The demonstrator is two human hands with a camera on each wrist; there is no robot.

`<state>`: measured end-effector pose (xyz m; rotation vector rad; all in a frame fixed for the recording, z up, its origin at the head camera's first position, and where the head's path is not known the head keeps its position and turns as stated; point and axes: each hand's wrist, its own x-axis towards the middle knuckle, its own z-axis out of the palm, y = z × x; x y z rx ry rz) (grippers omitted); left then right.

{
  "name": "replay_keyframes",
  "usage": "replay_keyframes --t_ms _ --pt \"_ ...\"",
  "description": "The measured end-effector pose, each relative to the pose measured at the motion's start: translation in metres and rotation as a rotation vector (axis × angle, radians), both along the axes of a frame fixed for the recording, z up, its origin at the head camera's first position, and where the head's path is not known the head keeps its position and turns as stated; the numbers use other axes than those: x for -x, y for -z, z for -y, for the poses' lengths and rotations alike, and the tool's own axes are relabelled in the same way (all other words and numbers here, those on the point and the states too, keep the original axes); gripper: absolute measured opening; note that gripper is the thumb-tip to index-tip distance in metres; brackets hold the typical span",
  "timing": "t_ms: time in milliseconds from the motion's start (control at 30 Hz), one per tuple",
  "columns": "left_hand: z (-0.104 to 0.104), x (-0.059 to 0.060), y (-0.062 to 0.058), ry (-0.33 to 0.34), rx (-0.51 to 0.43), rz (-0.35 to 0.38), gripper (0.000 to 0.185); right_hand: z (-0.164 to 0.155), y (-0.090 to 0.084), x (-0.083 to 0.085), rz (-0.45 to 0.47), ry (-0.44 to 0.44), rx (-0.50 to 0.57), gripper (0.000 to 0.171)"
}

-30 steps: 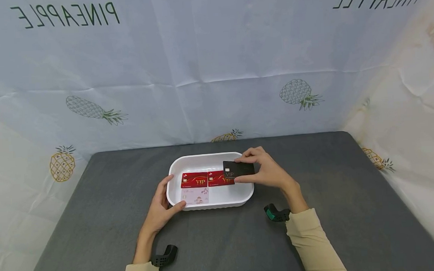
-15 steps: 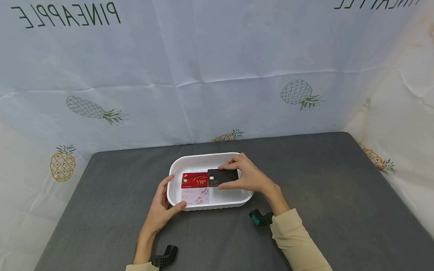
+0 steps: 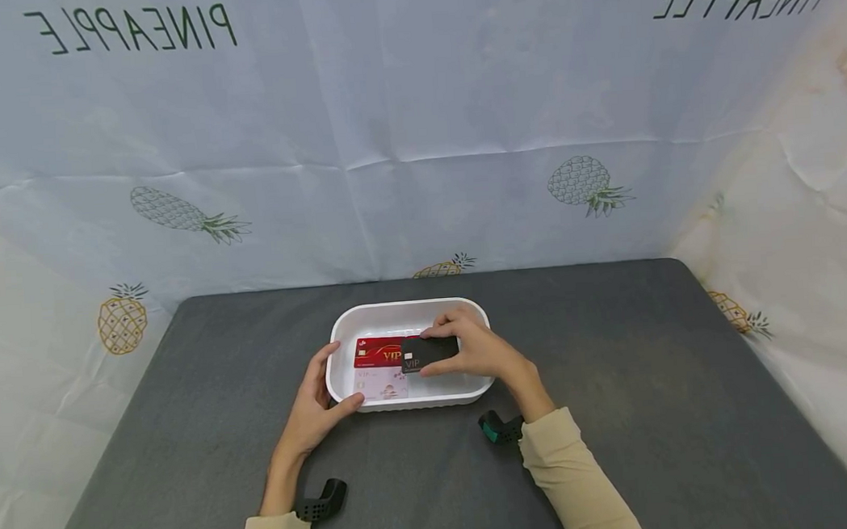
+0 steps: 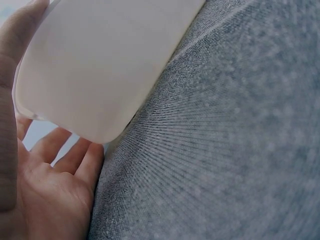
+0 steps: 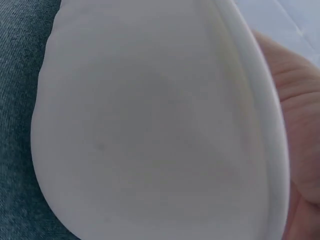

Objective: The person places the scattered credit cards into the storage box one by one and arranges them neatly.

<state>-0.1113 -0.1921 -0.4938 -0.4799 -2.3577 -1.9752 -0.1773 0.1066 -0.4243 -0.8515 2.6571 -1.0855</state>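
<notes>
Looking down from the head, the right hand (image 3: 476,354) pinches a flat black card (image 3: 429,352) over a smooth white tray (image 3: 404,310) holding a red card (image 3: 378,351) and a pale pink card (image 3: 381,383). The left hand (image 3: 314,405) grips the tray's corner. Both wrist views show the tray's rounded wall (image 4: 100,65) on fuzzy grey cloth (image 4: 225,150).
</notes>
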Motion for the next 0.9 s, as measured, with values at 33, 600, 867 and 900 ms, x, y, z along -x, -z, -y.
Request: replay_keyframes --t_ms 33,600,867,900 --pt "0.0 0.0 -0.0001 -0.001 0.0 0.002 0.089 0.0007 -0.0002 -0.0001 0.008 -0.004 -0.008 0.057" --pt "-0.0003 0.0004 -0.0008 0.007 -0.016 0.006 0.089 0.007 -0.0023 0.0021 0.031 -0.053 -0.222 0.054" --pt "-0.0002 0.0005 -0.0011 0.005 -0.014 0.005 0.089 0.0089 -0.0015 0.0017 0.068 -0.055 -0.247 0.055" --pt "-0.0002 0.0004 -0.0012 0.003 -0.014 0.006 0.089 0.0094 -0.0015 0.0015 0.069 -0.054 -0.251 0.055"
